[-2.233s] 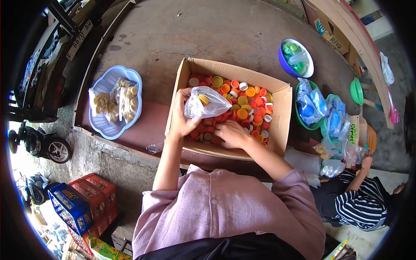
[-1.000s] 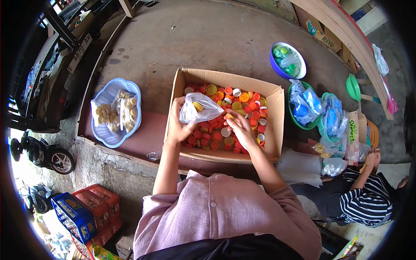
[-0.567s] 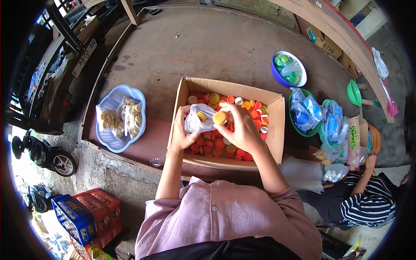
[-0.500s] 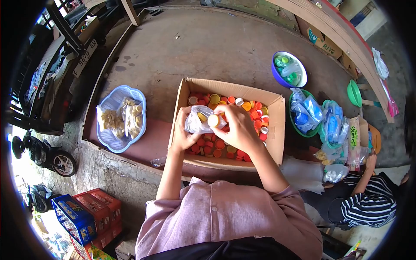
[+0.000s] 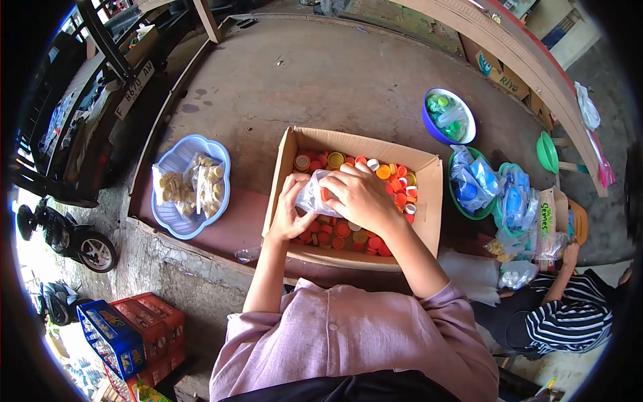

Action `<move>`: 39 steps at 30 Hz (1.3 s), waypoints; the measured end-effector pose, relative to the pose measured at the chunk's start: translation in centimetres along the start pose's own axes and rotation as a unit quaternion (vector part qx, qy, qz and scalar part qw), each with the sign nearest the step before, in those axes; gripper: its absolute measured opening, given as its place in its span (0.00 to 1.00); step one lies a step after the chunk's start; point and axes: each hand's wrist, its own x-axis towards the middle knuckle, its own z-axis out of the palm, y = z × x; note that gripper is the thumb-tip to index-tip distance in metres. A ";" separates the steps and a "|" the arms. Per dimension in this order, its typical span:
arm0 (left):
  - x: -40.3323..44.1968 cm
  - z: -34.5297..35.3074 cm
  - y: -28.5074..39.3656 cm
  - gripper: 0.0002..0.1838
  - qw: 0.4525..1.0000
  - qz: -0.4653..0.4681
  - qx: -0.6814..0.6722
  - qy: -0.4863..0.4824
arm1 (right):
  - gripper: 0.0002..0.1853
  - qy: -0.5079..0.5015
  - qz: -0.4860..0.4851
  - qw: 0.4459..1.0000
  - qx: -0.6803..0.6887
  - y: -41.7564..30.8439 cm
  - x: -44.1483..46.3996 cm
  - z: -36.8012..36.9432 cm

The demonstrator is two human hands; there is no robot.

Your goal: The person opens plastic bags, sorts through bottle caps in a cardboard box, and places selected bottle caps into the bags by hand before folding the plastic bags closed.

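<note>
A clear plastic bag (image 5: 309, 198) is gripped in my left hand (image 5: 291, 209), above an open cardboard box (image 5: 423, 201). My right hand (image 5: 358, 195) is closed at the bag's right side, its fingers curled over the bag's mouth. Between those fingers and the bag shows an orange bottle cap (image 5: 326, 193), partly hidden by the hand. Below both hands, many loose red, orange, yellow and white bottle caps (image 5: 400, 199) cover the box's floor. What lies inside the bag is mostly hidden.
On the left is a blue basket (image 5: 175, 226) with bagged tan caps. A purple bowl (image 5: 429, 120), a green basket (image 5: 479, 213) and more bagged caps stand on the right. Another person's hand (image 5: 570, 253) touches things at the right edge. Drink crates (image 5: 144, 328) stand lower left.
My right hand has moved onto the bag's mouth. The yellow cap it held is out of sight, and an orange cap shows at its fingers. My left hand still holds the bag.
</note>
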 end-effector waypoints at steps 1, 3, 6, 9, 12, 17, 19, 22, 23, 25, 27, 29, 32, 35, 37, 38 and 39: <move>0.0 0.0 -0.2 0.28 1.000 -0.008 0.004 -0.007 | 0.16 0.001 0.000 1.000 -0.001 0.2 0.0 0.0; 0.0 0.1 -0.3 0.28 1.000 -0.004 0.006 -0.006 | 0.16 0.014 -0.012 1.000 0.022 0.5 -0.1 0.2; 0.2 0.2 0.0 0.28 1.000 0.024 0.015 0.008 | 0.13 -0.011 0.006 0.999 0.043 0.7 -0.1 0.3; 0.3 0.1 -0.1 0.29 0.998 0.051 0.029 0.022 | 0.11 0.014 0.014 0.998 0.060 0.3 0.1 -0.1; 0.3 0.1 -0.2 0.31 0.998 0.046 0.039 0.026 | 0.07 0.000 0.033 0.997 0.075 0.3 0.1 -0.6; 0.4 -0.1 0.5 0.26 0.998 0.044 0.022 0.042 | 0.04 0.044 0.007 0.990 0.135 0.9 -0.2 -0.1; 0.4 0.0 0.3 0.24 0.998 0.042 0.006 0.044 | 0.04 0.073 0.028 0.976 0.204 0.9 -0.2 -0.2; 0.1 0.1 -0.6 0.20 0.997 0.000 0.013 0.079 | 0.06 0.189 0.112 0.942 0.254 0.9 -0.6 -0.6; 0.0 0.0 -0.6 0.18 0.995 -0.041 0.013 0.089 | 0.06 0.242 0.140 0.927 0.250 1.5 -1.0 -0.3; -0.2 0.3 -1.5 0.16 0.984 -0.085 -0.082 0.134 | 0.06 0.246 0.271 0.903 0.224 2.8 -2.4 0.3; -0.3 0.4 -1.5 0.16 0.980 -0.089 -0.099 0.147 | 0.07 0.143 0.322 0.925 0.142 4.0 -4.1 1.1; -0.4 0.6 -1.5 0.17 0.971 -0.096 -0.122 0.180 | 0.07 0.065 0.273 0.959 0.033 5.8 -6.9 3.9; -0.5 0.5 -1.4 0.17 0.974 -0.101 -0.120 0.165 | 0.14 -0.058 0.313 0.947 -0.046 5.1 -8.4 5.5; -0.4 0.6 -1.9 0.18 0.973 -0.099 -0.127 0.165 | 0.14 -0.016 0.189 0.981 0.046 3.6 -7.8 7.3; -0.5 0.6 -1.9 0.19 0.980 -0.088 -0.096 0.148 | 0.09 -0.139 0.089 0.984 0.072 2.8 -7.0 8.7; -0.5 0.6 -1.8 0.19 0.980 -0.090 -0.096 0.147 | 0.07 -0.184 0.058 0.978 0.078 2.4 -6.7 9.5; -0.4 0.6 -1.5 0.20 0.983 -0.092 -0.077 0.138 | 0.06 -0.229 0.027 0.969 0.085 2.0 -6.5 10.2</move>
